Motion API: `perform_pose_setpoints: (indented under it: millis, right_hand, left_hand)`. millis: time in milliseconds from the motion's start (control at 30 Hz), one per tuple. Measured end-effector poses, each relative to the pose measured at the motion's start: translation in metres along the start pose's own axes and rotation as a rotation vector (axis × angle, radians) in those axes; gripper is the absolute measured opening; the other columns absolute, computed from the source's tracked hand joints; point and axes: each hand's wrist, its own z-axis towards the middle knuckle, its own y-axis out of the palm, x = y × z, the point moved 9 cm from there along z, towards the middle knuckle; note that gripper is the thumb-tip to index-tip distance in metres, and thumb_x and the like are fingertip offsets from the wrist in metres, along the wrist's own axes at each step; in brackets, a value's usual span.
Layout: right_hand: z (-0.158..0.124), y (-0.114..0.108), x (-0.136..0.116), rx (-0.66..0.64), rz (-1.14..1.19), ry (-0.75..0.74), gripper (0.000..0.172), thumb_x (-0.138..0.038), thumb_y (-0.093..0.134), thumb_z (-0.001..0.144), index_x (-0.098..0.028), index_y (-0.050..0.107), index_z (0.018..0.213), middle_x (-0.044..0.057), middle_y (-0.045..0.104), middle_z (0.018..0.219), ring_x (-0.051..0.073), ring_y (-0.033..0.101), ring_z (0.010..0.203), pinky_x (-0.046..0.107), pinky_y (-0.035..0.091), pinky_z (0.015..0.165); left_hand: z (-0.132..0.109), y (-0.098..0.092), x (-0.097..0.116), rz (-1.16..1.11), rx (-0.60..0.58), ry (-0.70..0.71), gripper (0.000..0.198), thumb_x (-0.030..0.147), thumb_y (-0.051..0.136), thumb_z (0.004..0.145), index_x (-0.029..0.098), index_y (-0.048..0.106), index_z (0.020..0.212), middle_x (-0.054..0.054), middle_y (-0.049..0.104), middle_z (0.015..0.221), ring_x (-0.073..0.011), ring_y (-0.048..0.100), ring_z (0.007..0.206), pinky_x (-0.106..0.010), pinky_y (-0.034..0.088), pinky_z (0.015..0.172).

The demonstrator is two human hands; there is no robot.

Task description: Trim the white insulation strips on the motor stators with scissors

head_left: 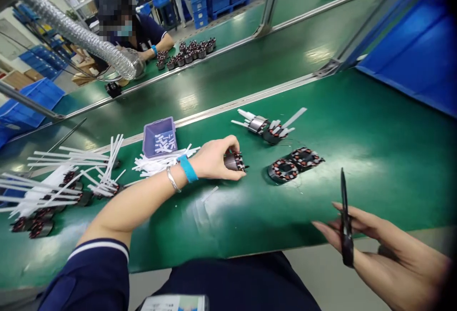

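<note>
Left hand point(216, 158) has a wound ring point(233, 161) gripped mid counter point(378, 158), right hand point(378, 270) a dark tool point(345, 227). Two more rings point(274, 176) sit right; white strips point(152, 164) clutter the purple bin's point(147, 143) near side.

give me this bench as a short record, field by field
left hand: grips one stator
right hand: holds black tool
between hands: two stators, side by side
behind those: two strip-fitted stators
tub: purple, holds short white pieces
far left: stator group, long white strips
background: co-worker, stator cluster
</note>
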Motion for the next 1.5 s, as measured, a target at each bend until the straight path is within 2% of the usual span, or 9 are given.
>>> perform_pose_setpoints:
  millis: [133,233,333,433,567,867,1033,1233,1500]
  right_hand:
    - [-0.004,0.0,-0.011,0.027,0.124,-0.082,0.026,-0.038,0.07,0.082,-0.02,0.065,0.1,-0.001,0.066,0.064,0.013,0.063,0.05,0.022,0.055,0.053]
    - [-0.003,0.007,-0.029,0.036,0.251,-0.165,0.025,-0.028,0.071,0.082,-0.022,0.063,0.105,-0.002,0.068,0.069,0.012,0.063,0.051,0.022,0.057,0.056]
    - [-0.004,0.014,-0.031,0.063,0.325,-0.144,0.028,-0.021,0.071,0.08,-0.024,0.063,0.107,-0.003,0.068,0.068,0.013,0.063,0.05,0.025,0.058,0.056]
    - [-0.007,0.021,-0.015,0.12,0.364,-0.026,0.026,-0.023,0.072,0.078,-0.025,0.065,0.102,-0.002,0.069,0.066,0.016,0.064,0.051,0.03,0.06,0.057]
    - [-0.011,0.03,0.003,0.158,0.426,0.053,0.026,-0.024,0.072,0.078,-0.023,0.066,0.103,-0.001,0.068,0.065,0.017,0.064,0.05,0.031,0.06,0.055]
    - [-0.01,0.032,-0.003,0.117,0.446,-0.026,0.034,-0.019,0.075,0.074,-0.026,0.066,0.106,-0.002,0.069,0.068,0.014,0.064,0.053,0.027,0.058,0.056]
    - [0.0,0.057,-0.025,-0.206,0.573,-0.103,0.036,-0.032,0.075,0.075,-0.023,0.065,0.109,0.001,0.073,0.078,0.015,0.068,0.06,0.023,0.058,0.059]
    - [0.023,0.095,0.01,-0.295,0.487,0.25,0.053,-0.059,0.066,0.075,-0.021,0.063,0.111,0.009,0.075,0.094,0.026,0.072,0.083,0.042,0.059,0.083]
    - [0.011,0.09,0.002,-0.199,0.426,0.231,0.058,-0.057,0.068,0.075,-0.021,0.06,0.12,0.008,0.074,0.098,0.025,0.071,0.082,0.046,0.057,0.084]
  left_hand:
    - [0.002,0.041,-0.007,-0.461,0.143,-0.021,0.078,0.043,0.084,0.059,0.021,0.046,0.124,-0.008,0.067,0.108,-0.0217,0.065,0.099,-0.032,0.053,0.081]
    - [0.016,0.079,0.006,-0.451,0.138,-0.04,0.089,0.043,0.086,0.058,0.023,0.042,0.133,-0.008,0.065,0.115,-0.0233,0.065,0.105,-0.037,0.053,0.089]
    - [0.037,0.091,0.028,-0.369,0.132,-0.001,0.093,0.044,0.085,0.059,0.023,0.039,0.137,-0.008,0.065,0.118,-0.0251,0.064,0.109,-0.041,0.051,0.098]
    - [0.052,0.077,0.042,-0.38,0.208,0.06,0.096,0.044,0.087,0.055,0.021,0.04,0.136,-0.01,0.063,0.122,-0.0259,0.063,0.111,-0.039,0.052,0.097]
    - [0.053,0.039,0.009,-0.312,0.494,-0.18,0.063,0.046,0.081,0.064,0.019,0.053,0.113,-0.009,0.065,0.111,-0.0218,0.066,0.092,-0.038,0.056,0.084]
    - [0.108,0.039,-0.001,0.038,0.359,-0.35,0.032,0.041,0.073,0.07,0.02,0.059,0.089,-0.009,0.064,0.104,-0.0252,0.064,0.092,-0.036,0.053,0.078]
    - [0.045,0.011,-0.018,-0.056,0.533,-0.341,0.036,0.042,0.076,0.063,0.021,0.051,0.079,-0.001,0.059,0.084,-0.0157,0.058,0.076,-0.029,0.049,0.069]
    - [-0.067,0.003,-0.049,-0.027,0.556,-0.449,0.044,0.044,0.079,0.057,0.02,0.047,0.077,0.003,0.053,0.074,-0.0131,0.052,0.066,-0.027,0.045,0.062]
    - [-0.072,0.012,-0.041,0.012,0.651,-0.431,0.061,0.063,0.076,0.061,0.02,0.053,0.097,-0.006,0.062,0.095,-0.022,0.06,0.089,-0.037,0.048,0.081]
